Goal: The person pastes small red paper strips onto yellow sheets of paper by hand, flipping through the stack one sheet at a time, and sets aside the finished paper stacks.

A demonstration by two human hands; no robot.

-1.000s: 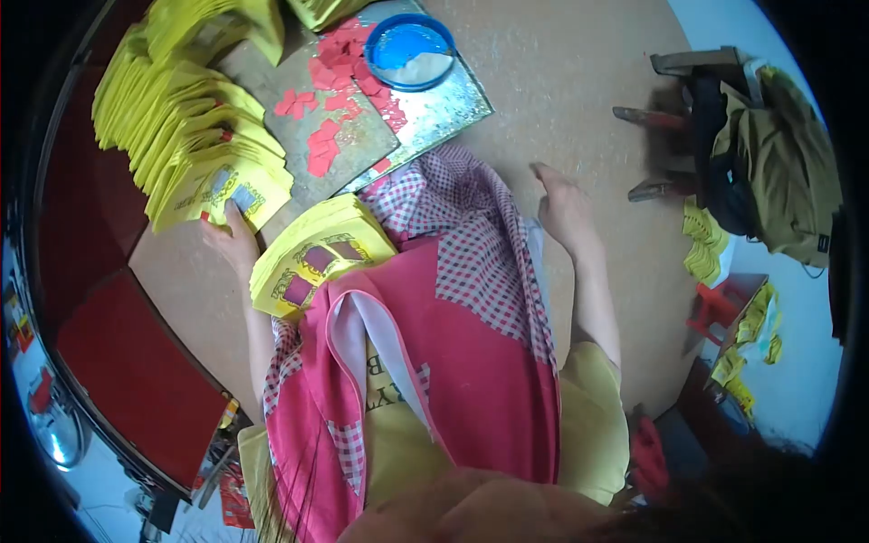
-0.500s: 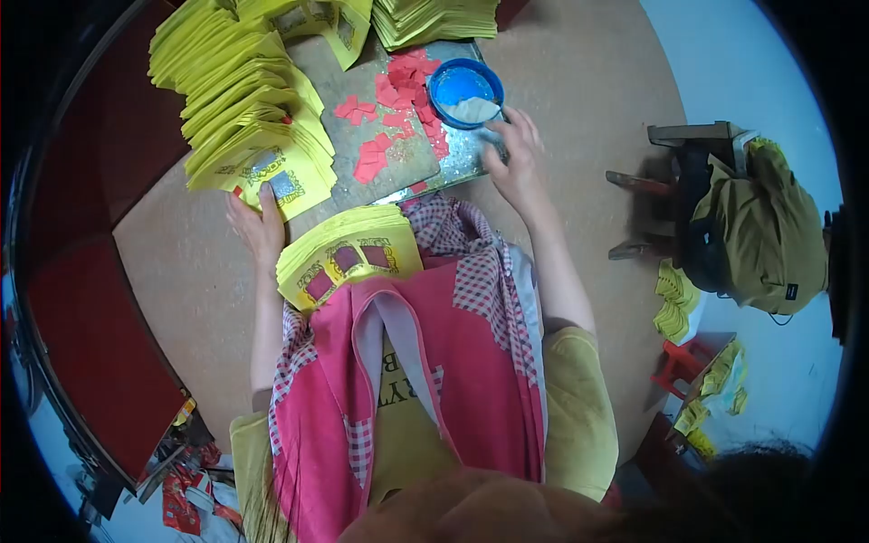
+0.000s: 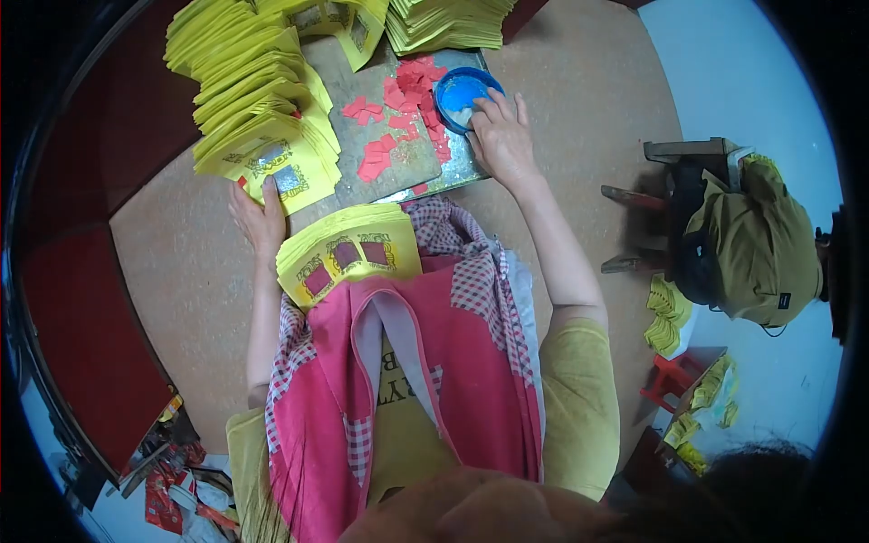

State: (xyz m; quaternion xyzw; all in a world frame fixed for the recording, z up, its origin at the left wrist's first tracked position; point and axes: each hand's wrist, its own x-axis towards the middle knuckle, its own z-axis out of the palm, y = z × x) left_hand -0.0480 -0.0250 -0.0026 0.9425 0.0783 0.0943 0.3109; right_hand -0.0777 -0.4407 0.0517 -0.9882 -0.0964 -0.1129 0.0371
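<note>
My left hand (image 3: 260, 217) grips the lower edge of a fanned pile of yellow printed papers (image 3: 303, 190), its thumb on top of the front sheet near a silvery square. A small bit of red shows at the sheet's edge beside the thumb. My right hand (image 3: 505, 143) has its fingers apart, the tips reaching over the rim into a round blue bowl (image 3: 463, 74). White material, paste or cloth, lies in the bowl, partly hidden by the fingers. Small red paper pieces (image 3: 376, 158) are scattered on the board left of the bowl. Another yellow paper stack (image 3: 348, 240) rests on my lap.
A grey board (image 3: 398, 176) lies under the red pieces and bowl. More folded yellow papers (image 3: 448, 23) are piled at the back. To the right, an olive backpack (image 3: 769, 244) sits on a wooden stool (image 3: 692, 152); a red stool (image 3: 668, 380) stands lower down.
My right hand has moved from beside the bowl to over its rim, fingertips now inside. My left hand stays on the yellow papers. The whole view has shifted slightly.
</note>
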